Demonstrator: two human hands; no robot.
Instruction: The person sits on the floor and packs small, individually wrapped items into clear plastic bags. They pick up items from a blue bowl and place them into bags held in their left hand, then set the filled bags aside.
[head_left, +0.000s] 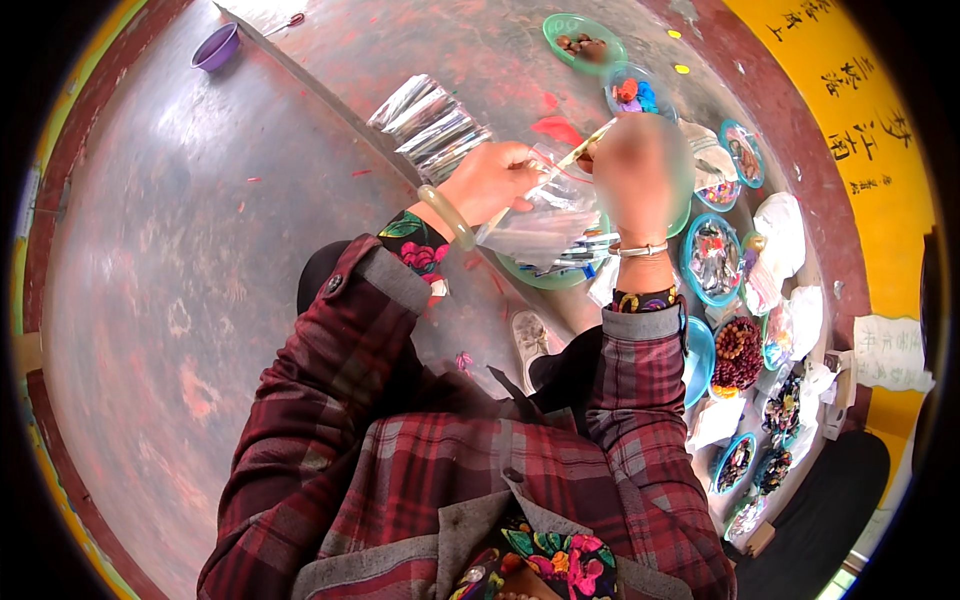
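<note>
My left hand (490,185), a pale bangle at its wrist, is closed with fingertips pinched on a thin pale-yellow strip (572,155). A red cord (568,174) curves between my hands beside the strip. My right hand (642,180) is closed at the strip's upper part; the hand is blurred and its finger details are hidden. Below my hands, clear plastic packets (550,225) lie over a light-green basin (545,278). A stack of shiny clear packets (430,120) lies just beyond my left hand.
At the right, several blue basins (712,260) hold small packed items, near dark-red beads (737,355) and white bags (778,238). A green bowl (583,42) with brown pieces stands at the back. A purple basin (215,47) sits far left. A floor ledge (330,105) runs diagonally.
</note>
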